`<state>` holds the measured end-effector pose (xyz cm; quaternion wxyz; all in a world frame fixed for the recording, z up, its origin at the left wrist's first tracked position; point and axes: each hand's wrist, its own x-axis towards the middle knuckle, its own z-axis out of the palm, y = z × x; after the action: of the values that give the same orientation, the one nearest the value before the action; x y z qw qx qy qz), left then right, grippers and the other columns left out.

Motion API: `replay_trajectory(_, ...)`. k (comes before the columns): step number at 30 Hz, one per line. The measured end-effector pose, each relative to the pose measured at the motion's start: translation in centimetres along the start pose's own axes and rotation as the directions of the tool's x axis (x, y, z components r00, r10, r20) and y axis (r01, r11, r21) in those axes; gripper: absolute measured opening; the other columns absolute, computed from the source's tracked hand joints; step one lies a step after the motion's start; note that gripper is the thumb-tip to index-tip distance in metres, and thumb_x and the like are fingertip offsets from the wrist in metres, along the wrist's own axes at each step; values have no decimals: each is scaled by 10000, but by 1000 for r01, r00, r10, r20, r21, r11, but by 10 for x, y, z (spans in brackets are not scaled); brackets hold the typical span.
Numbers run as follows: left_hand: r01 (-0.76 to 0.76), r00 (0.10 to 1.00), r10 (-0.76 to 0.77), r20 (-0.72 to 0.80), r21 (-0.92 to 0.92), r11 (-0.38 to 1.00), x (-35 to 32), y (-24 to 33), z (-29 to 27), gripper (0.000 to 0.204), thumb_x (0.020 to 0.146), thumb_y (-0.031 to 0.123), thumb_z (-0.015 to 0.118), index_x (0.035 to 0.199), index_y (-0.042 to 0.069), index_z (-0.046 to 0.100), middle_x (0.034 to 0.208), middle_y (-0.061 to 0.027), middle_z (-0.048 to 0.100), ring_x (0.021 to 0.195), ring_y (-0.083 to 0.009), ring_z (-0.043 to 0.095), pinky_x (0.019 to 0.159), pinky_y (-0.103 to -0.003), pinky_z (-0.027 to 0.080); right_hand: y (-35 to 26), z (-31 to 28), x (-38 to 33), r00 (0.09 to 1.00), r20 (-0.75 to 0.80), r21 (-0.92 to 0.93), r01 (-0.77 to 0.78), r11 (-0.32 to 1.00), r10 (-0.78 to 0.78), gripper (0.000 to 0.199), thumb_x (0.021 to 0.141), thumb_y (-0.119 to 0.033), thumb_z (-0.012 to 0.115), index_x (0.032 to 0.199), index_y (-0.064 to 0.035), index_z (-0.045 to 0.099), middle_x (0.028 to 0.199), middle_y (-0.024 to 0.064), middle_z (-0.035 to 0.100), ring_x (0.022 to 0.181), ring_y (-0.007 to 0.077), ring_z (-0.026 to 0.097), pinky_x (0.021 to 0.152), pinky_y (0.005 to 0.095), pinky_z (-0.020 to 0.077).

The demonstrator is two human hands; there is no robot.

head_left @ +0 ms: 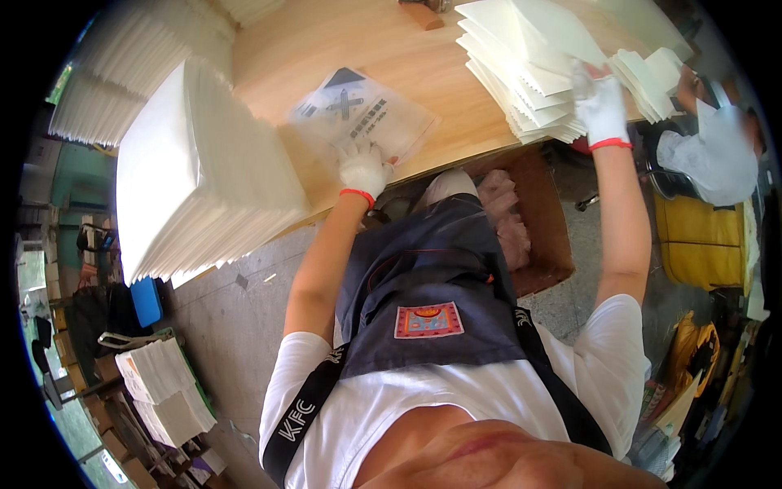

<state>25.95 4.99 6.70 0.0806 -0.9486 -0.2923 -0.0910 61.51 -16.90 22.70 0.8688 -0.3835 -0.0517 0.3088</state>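
My left hand (364, 167), in a white glove with a red cuff, lies with its fingers stretched over the near edge of a translucent plastic bag (389, 110). Dark printing and a dark flap-shaped patch mark the bag, which rests flat on the wooden table. At the right, my right hand (600, 110), gloved the same way, is at the right edge of a fanned stack of white folded sheets (521, 49). Its fingers appear closed on the corner of a top sheet; the exact grip is partly hidden.
A tall white stack (195, 175) stands on the table (326, 37) at left, more stacks (122, 73) behind it. Smaller white pieces (648, 77) lie far right, near another person (709, 155). Below the table edge is an open carton (550, 236) with pinkish material.
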Motion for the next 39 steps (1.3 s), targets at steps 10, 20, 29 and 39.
replay_trajectory(10, 148, 971, -107, 213, -185, 972, 16, -13, -1, 357, 704, 231, 639, 1028, 99, 570, 1046, -132, 557, 1054, -312, 498, 826, -423, 446, -39, -6, 1, 972, -82, -284, 187, 940, -218, 183, 897, -98, 450, 1033, 12, 503, 901, 82, 589, 726, 152, 564, 571, 241, 468)
replay_trajectory(20, 233, 907, -134, 400, -211, 949, 31, 7, -20, 300, 802, 252, 545, 1054, 89, 549, 1011, -142, 611, 920, -306, 602, 751, -416, 481, 55, -14, -136, 919, 188, -522, -204, 828, 345, 481, 736, -131, 569, 1173, 42, 465, 1069, 118, 566, 986, 195, 543, 885, 291, 428)
replay_trajectory(29, 131, 983, -71, 170, -375, 918, 5, -27, 9, 261, 694, 136, 590, 948, 117, 535, 1097, -65, 510, 1095, -261, 444, 817, -376, 446, 149, -88, -121, 725, 219, -268, -599, 755, 653, 438, 776, -48, 495, 1204, 28, 444, 1061, 129, 590, 857, 188, 619, 688, 262, 527)
replay_trajectory(39, 230, 969, -222, 111, -740, 632, 0, -58, -2, 290, 735, -13, 482, 985, 90, 586, 886, -74, 567, 738, -261, 544, 691, -343, 453, 208, -89, -133, 810, 22, 90, -585, 806, 586, 228, 853, -65, 469, 1075, -84, 515, 916, 70, 609, 606, 141, 597, 381, 213, 447)
